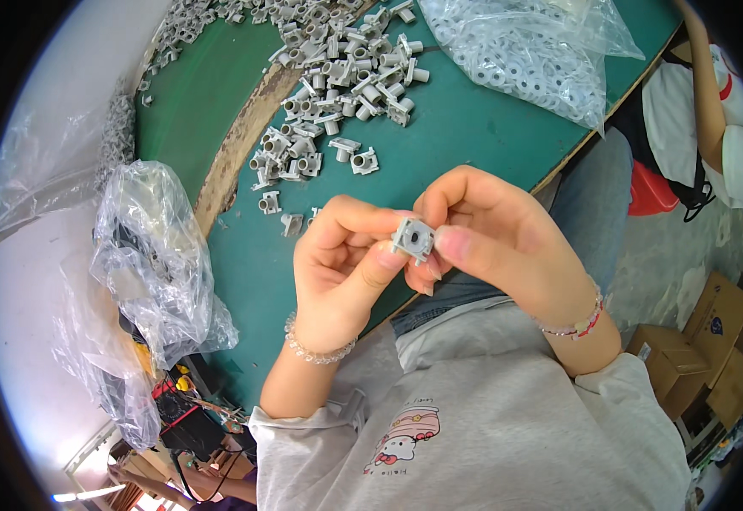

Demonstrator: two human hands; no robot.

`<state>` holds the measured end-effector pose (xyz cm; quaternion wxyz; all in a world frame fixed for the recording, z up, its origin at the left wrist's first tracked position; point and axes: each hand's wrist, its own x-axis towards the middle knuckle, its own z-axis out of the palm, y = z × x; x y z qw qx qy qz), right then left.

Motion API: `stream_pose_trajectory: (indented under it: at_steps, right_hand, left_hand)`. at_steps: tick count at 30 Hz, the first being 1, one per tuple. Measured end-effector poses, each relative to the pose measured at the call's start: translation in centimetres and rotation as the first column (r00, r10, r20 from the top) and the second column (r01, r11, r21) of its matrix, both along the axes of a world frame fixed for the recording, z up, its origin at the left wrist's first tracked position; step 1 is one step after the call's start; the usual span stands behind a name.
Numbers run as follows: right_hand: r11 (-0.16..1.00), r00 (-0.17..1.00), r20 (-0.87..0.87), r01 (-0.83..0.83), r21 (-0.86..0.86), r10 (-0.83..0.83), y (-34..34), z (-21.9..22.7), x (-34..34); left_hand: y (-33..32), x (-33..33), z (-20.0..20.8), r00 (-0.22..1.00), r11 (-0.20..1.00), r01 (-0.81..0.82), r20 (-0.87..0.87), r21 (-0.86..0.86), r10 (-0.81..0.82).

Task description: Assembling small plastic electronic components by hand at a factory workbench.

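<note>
Between my two hands, just past the table's near edge, is a small grey plastic fitting (413,239) with a squarish flange and a dark hole in its middle. My left hand (337,264) pinches its left side between thumb and forefinger. From the other side, my right hand (499,243) has its thumb and fingers closed on the right edge of the same piece. The fingers hide the back of the fitting. Beyond my left hand, a few loose grey fittings (291,223) lie on the green table (422,162).
A large heap of similar grey fittings (346,72) spreads over the far table. At far right lies a clear bag of white ringed pieces (533,64). Crumpled plastic bags (154,255) hang at left. Cardboard boxes (686,353) stand at right, below another person's arm (705,94).
</note>
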<state>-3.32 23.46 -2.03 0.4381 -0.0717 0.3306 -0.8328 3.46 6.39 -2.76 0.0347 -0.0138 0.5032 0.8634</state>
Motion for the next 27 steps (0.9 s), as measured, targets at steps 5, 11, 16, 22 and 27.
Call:
stream_pose_trajectory:
  at_steps: [5, 11, 16, 22, 27]
  right_hand:
    - [0.999, 0.997, -0.071, 0.031, -0.024, -0.032, -0.1, -1.0, 0.6]
    - [0.992, 0.996, -0.067, -0.049, 0.116, 0.057, 0.3, -0.7, 0.2]
    - [0.976, 0.983, -0.163, -0.053, 0.212, 0.088, 0.9, -0.7, 0.1]
    - [0.874, 0.649, -0.759, 0.339, 0.348, 0.051, 2.3, 0.3, -0.6]
    - [0.630, 0.154, -0.988, 0.767, 0.118, -0.003, 3.8, 2.2, -5.6]
  left_hand:
    - [0.1, 0.1, 0.0, 0.999, 0.997, 0.031, -0.003, -0.074, -0.031]
    - [-0.2, 0.0, 0.3, 0.999, 0.982, 0.038, 0.045, -0.183, -0.031]
    - [0.4, 0.0, 1.0, 0.998, 0.965, 0.060, 0.037, -0.254, -0.052]
    - [1.1, -1.1, 3.1, 0.953, 0.388, -0.203, -0.272, -0.899, -0.133]
    - [-0.5, -0.6, 5.8, 0.917, 0.118, -0.368, -0.381, -0.922, -0.118]
